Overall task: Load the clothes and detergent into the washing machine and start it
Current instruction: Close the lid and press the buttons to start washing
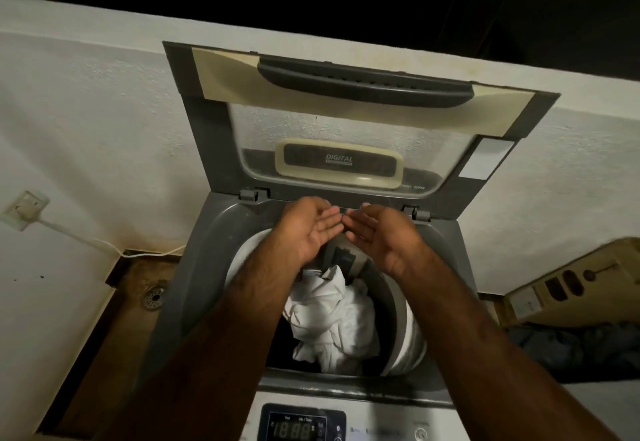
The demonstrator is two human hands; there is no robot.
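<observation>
- Your left hand and right hand hover over the back of the washing machine. The palms are turned toward each other and the fingertips are close together; you cannot tell whether they touch.
- Each grip is apart, with fingers straight and nothing held.
- The white clothes lie bunched inside the drum, below your wrists and forearms.
- The lid stands open against the white wall, its clear window and dark handle facing you.
- The display on the near control panel is lit with digits.
- On your left are a wall socket with a white cable and a floor drain beside the machine.
- On your right, a cardboard box lies tilted above a dark heap of fabric.
</observation>
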